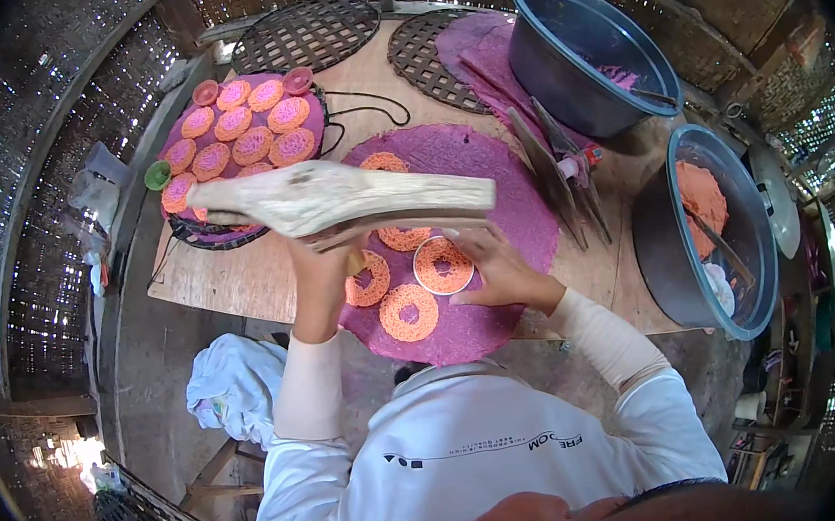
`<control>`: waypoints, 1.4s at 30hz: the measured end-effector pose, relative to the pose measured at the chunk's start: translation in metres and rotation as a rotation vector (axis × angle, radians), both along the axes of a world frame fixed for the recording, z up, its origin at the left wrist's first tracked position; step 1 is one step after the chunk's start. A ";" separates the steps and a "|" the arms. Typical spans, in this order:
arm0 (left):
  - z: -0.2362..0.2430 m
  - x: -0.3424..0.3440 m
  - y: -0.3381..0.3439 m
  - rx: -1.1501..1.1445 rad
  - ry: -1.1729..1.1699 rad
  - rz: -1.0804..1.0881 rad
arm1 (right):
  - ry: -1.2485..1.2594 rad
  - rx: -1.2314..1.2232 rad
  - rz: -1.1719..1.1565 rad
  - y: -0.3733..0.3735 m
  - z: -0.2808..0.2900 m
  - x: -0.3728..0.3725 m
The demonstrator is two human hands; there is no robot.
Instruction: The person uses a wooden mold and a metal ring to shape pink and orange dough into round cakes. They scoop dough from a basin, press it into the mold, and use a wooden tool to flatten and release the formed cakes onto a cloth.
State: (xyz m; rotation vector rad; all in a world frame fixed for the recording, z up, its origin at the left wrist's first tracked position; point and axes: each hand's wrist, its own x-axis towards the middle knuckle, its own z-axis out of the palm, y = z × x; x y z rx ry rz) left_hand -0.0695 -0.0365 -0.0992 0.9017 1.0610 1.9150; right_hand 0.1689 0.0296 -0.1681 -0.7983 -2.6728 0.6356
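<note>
My left hand (319,285) is raised under a pale wooden hand press (351,195) of two long pieces and grips it from below; the wood hides most of its fingers. My right hand (504,274) holds a thin white ring mould (417,273) between thumb and fingers. Inside that mould lies an orange, crumbly ring (445,270) with a hole in its middle. Beside it on the round purple mat (523,210) are several similar rings, one orange ring (408,313) nearest me. The press partly covers the farther ones.
At the left, a round tray (245,141) bears orange rings with pink centres and small cups. Two dark tubs stand at the right, the nearer tub (659,267) holding orange mix. Wooden tongs-like pieces (555,172) lean beside the mat. Woven trays (305,35) lie at the back.
</note>
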 end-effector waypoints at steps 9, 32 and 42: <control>-0.019 -0.025 -0.027 -0.130 0.067 0.136 | 0.078 -0.090 -0.021 0.003 0.014 0.011; 0.098 0.052 -0.032 0.156 1.015 -0.859 | 0.762 -0.117 -0.318 -0.062 0.156 0.038; 0.111 0.117 0.000 0.650 1.791 -0.155 | 0.844 -0.200 -0.552 -0.034 0.189 0.056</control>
